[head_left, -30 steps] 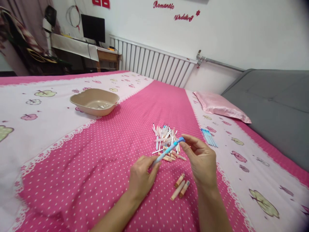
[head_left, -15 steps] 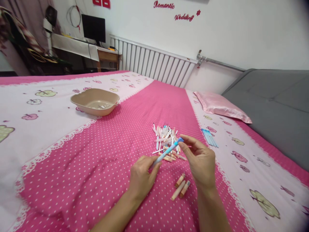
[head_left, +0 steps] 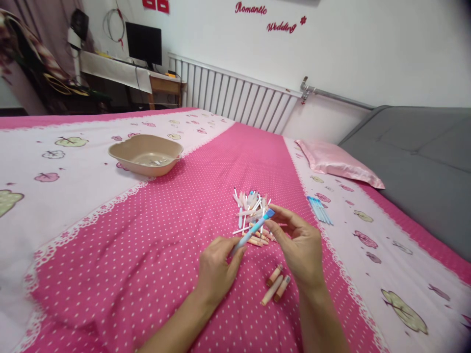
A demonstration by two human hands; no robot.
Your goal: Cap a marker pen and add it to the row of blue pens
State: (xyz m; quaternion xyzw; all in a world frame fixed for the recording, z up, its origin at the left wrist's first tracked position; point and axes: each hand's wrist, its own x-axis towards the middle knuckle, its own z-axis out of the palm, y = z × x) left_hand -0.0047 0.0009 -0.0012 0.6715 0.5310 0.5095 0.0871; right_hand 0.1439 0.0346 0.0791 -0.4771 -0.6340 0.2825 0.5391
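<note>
Hands [head_left: 217, 267] w/ a blue pen [head_left: 253, 230] pinched at both ends above the pile [head_left: 253, 218] mid-bed: right hand [head_left: 301, 245] has slid its cap end left & nearer vs. a sec ago, left unmoved, so cap's prob. seating.

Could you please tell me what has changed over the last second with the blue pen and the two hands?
The right hand has slid a little leftward, bringing the cap end of the blue pen closer in. The left hand keeps its pinch on the lower end. The pile of pen parts, the three orange pieces, the beige bowl and the blue pens stayed put.
</note>
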